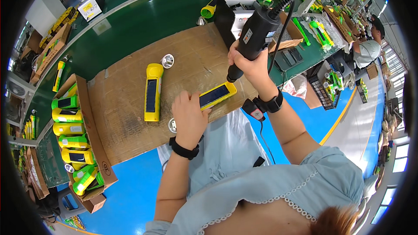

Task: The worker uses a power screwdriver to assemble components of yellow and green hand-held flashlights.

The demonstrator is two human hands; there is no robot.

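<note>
A yellow flashlight body with a dark solar panel [217,96] lies slantwise on a brown cardboard sheet [124,100]. My left hand [190,115] is closed over its left end, pressing it to the sheet. In my right hand [250,63] is a black electric screwdriver [257,32], its tip pointing down at the flashlight's far right end. Whether the tip touches a screw cannot be made out. Left of my hands lies a second yellow flashlight [152,93]. A shiny round reflector [167,61] sits beside its head, and another reflector [172,125] shows partly next to my left hand.
An open cardboard box [96,141] of yellow and green flashlights stands at the left. Behind the sheet runs a green bench [143,30]. A black and white machine [237,17] stands at the back, near the screwdriver's cable. Another person [368,48] sits at the far right.
</note>
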